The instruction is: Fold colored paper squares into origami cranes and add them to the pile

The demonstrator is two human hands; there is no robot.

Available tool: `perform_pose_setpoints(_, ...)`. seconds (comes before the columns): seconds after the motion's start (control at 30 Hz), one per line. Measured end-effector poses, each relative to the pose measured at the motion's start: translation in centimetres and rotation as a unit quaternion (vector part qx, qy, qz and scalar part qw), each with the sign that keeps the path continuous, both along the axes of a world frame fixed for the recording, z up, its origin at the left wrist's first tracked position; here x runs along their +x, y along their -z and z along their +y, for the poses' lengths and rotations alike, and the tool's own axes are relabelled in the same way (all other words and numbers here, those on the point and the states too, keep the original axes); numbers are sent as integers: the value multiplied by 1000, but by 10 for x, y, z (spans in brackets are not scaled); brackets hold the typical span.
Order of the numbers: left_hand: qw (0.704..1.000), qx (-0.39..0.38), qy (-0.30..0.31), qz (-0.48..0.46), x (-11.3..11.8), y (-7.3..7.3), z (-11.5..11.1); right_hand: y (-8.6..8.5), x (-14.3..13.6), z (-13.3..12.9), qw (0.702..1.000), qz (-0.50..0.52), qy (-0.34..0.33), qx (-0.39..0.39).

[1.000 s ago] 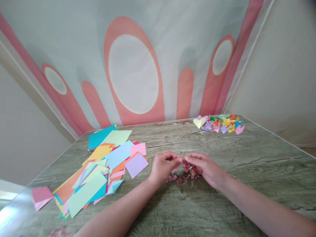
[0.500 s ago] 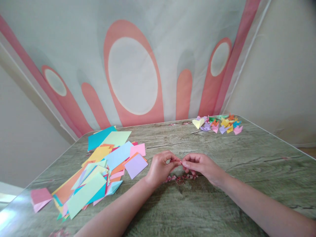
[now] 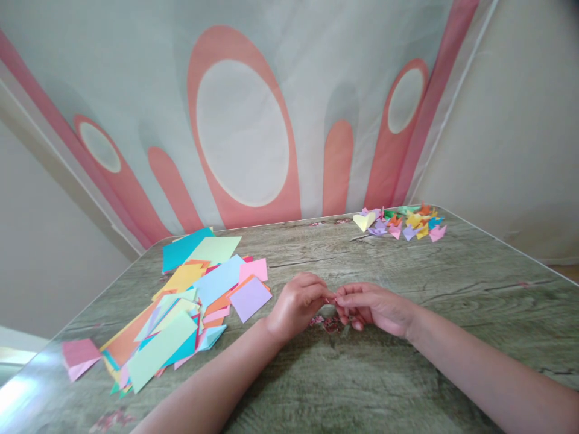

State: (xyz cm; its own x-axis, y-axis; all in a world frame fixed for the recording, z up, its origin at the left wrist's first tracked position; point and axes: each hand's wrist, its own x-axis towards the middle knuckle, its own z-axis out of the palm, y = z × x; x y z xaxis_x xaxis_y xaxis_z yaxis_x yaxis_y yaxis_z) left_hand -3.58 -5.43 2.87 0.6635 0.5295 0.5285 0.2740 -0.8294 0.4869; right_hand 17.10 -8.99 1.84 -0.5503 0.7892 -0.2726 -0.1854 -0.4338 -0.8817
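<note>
Over the middle of the table, my left hand (image 3: 298,304) and my right hand (image 3: 373,306) meet fingertip to fingertip. Both are closed in a pinch on a small piece of pink-red paper (image 3: 332,300). Only a sliver of it shows between the fingers, so its shape is hidden. To the left of my left hand lies a loose pile of coloured paper sheets, with a purple square sheet (image 3: 250,299) nearest. A pale green sheet (image 3: 163,351) lies on top at the front of the pile.
Several small folded paper figures (image 3: 409,226) in mixed colours are grouped at the table's far right. A cream heart-shaped paper (image 3: 364,222) sits at their left end. A pink folded paper (image 3: 81,357) lies near the left edge of the wood-patterned table (image 3: 452,289). Behind hangs a printed backdrop (image 3: 307,120).
My fingers have shifted slightly around the small paper, and my left fingers now cover more of it. The right hand's lower fingers have dropped and spread a little. The camera view has tilted slightly.
</note>
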Motion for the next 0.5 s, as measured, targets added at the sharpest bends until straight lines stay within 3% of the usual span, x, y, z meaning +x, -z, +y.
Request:
perform_pose_setpoints(0.27,995,-101,-8,-1,0,-1,3,-1,0,3,980,-121,36,152)
perform_pose_setpoints(0.5,975,-214,-59,-7,1,-2,3,3,-4,0,921,-255,73,286)
